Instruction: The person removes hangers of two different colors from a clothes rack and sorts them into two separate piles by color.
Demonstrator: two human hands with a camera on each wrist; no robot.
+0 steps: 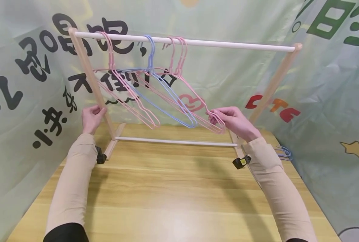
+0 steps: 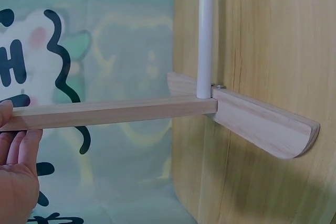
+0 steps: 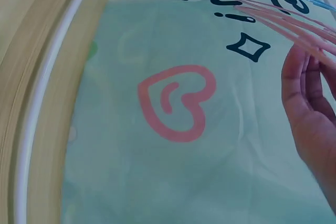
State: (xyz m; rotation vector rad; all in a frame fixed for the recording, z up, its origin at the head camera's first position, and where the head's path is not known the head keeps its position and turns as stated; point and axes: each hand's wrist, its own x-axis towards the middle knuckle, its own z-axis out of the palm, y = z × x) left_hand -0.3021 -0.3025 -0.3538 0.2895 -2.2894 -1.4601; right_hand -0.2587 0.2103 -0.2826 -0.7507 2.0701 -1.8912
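A small clothes rack stands on the table, with wooden posts and a white top rail (image 1: 228,45). My left hand (image 1: 92,118) grips its left post (image 1: 88,69), thumb on one side and fingers on the other, as the left wrist view (image 2: 21,161) shows. Several pink and blue wire hangers hang from the rail. At the lower right corner of the right-hand pink hangers (image 3: 294,34), my right hand (image 1: 236,122) pinches the wire between thumb and fingers. Two blue hangers (image 1: 151,57) hang in the middle, and more pink hangers (image 1: 111,53) at the left.
A white lower bar (image 1: 176,141) joins the rack's wooden feet (image 2: 262,121). Blue hangers (image 1: 284,154) lie at the table's right edge, partly behind my right sleeve (image 1: 270,168). Printed cloth (image 1: 215,20) surrounds the wooden table (image 1: 167,188) at the back and sides.
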